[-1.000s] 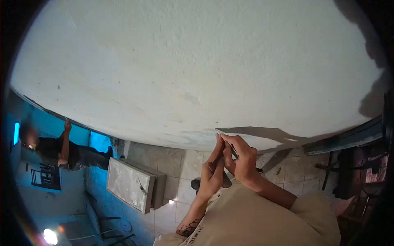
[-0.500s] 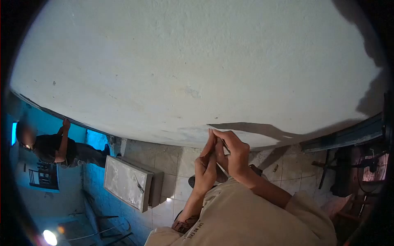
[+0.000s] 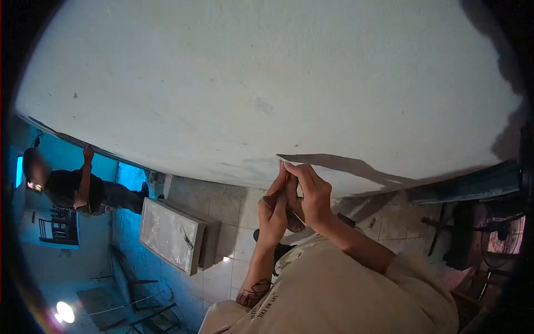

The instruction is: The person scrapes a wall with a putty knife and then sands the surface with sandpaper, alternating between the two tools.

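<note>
My left hand and my right hand are held up together in front of a pale plastered wall. Thumbs and fingers are pinched, and the fingertips of both hands meet right by the wall's surface. A thin pale edge shows beside the right palm, but I cannot tell what is in the fingers. The shadow of my hands falls on the wall to the right of the fingertips.
A worn whitish metal cabinet stands on the tiled floor to the left. Another person stands farther left with an arm raised to the wall. A lamp glows at lower left; a dark fan-like object is at right.
Both hands sit slightly higher and to the left in view, still pinched together. The other person's arm reaches up a little more. The view has shifted slightly.
</note>
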A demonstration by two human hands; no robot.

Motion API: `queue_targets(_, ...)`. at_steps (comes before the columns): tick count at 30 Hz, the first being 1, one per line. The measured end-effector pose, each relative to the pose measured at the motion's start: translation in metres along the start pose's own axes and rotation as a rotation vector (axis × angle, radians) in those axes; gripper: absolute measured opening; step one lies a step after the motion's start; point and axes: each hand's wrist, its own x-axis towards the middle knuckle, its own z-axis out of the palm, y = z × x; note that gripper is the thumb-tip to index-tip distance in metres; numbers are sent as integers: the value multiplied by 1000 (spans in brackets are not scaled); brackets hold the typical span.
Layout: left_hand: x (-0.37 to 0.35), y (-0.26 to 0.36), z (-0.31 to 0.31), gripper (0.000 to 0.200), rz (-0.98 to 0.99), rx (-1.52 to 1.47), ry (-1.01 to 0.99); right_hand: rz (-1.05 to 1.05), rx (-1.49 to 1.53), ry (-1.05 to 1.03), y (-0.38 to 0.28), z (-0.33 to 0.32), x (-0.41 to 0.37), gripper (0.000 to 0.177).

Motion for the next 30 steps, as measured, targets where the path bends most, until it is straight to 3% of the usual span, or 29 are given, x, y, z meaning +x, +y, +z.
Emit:
queue_targets(3, -8, 5, 9, 44, 4, -31, -24, 67, 12, -86, -13, -28, 4, 34)
queue_targets(4, -11, 4, 10, 45, -77, -76, -34, 97, 41, -106, -15, -32, 8, 31)
queue_targets(7, -6, -3, 4, 45, 7, 29, -14, 65, -20, -81, -3, -3, 4, 31)
queue_targets(9, 0, 4, -6, 45, -135, -77, 74, 67, -9, -102, -1, 9, 3, 30)
queue_targets(12, -9, -7, -3, 44, -35, -85, 13, 50, 2, -65, -2, -1, -3, 30)
queue_targets(13, -11, 2, 9, 45, -13, 127, 23, 32, 18, -5, -4, -10, -2, 32)
queue_targets(14, -11, -1, 16, 44, -6, 19, 28, 29, 18, -9, -3, -8, 0, 32)
queue_targets(16, -3, -7, 7, 43, 70, 91, 58, 62, 27, -16, -1, -6, 2, 32)
queue_targets(21, -4, -1, 8, 44, -64, -60, -18, 53, -5, -50, 2, -12, 3, 34)
queue_targets(22, -4, 1, 13, 44, -23, 87, -44, 41, -4, -38, 3, -15, 4, 34)
queue_targets(30, -3, 0, 7, 46, -35, 29, 66, 88, 36, -23, 1, -3, 1, 29)
